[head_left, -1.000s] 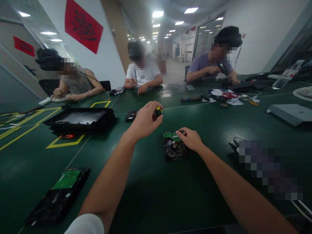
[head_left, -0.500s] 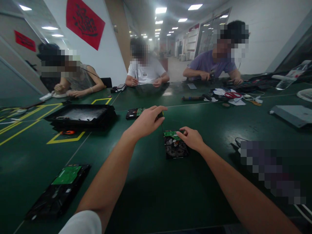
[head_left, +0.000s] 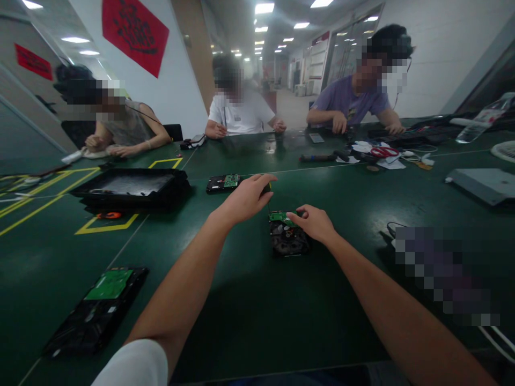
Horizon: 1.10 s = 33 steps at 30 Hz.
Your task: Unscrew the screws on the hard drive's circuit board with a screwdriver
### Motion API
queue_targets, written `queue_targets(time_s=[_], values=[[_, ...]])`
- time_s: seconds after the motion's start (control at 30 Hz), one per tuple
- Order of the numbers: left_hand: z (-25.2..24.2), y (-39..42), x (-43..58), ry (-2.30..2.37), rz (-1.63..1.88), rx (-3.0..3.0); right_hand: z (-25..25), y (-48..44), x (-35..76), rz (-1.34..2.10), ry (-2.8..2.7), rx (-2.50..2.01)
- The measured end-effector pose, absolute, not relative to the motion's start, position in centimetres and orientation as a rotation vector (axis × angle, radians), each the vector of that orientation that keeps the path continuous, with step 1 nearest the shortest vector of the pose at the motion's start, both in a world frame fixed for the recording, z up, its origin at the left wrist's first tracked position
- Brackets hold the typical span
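In front of me a hard drive [head_left: 288, 242] lies on the dark green table, its green circuit board [head_left: 278, 216] at the far end. My left hand [head_left: 251, 198] is closed round the handle of a screwdriver [head_left: 268, 187], mostly covered by the fingers. Its thin shaft points down at the board's far left corner; whether the tip sits in a screw is too small to tell. My right hand [head_left: 316, 224] grips the drive's right side, with the thumb on the board. A second hard drive [head_left: 96, 311] lies at the near left, and another hard drive [head_left: 222, 183] beyond my left hand.
At left stands a black tray [head_left: 132, 187], with an orange item [head_left: 109, 215] beside it. A grey metal case [head_left: 480, 185] and a blurred-out object [head_left: 442, 273] lie at right. Across the table sit three people, near a phone [head_left: 316, 138], scissors [head_left: 384, 152] and a bottle [head_left: 485, 120].
My view has shifted slightly, so the table's contents sit a little higher. Both hands keep their places at the drive. Across the table, the person in white has moved one hand outward.
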<state>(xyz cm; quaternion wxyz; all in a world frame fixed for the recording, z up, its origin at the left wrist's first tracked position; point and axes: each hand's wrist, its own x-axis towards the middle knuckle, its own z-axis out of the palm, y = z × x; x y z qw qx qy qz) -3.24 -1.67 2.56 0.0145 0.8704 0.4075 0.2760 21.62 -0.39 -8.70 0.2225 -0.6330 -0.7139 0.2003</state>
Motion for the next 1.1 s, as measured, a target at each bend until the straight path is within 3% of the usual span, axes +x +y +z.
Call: queue_targets(time_s=[1.1], values=[[1.77, -1.11, -3.61, 1.232, 1.003, 2.242, -8.28, -1.17, 21.25, 0.467, -2.039, -1.786]])
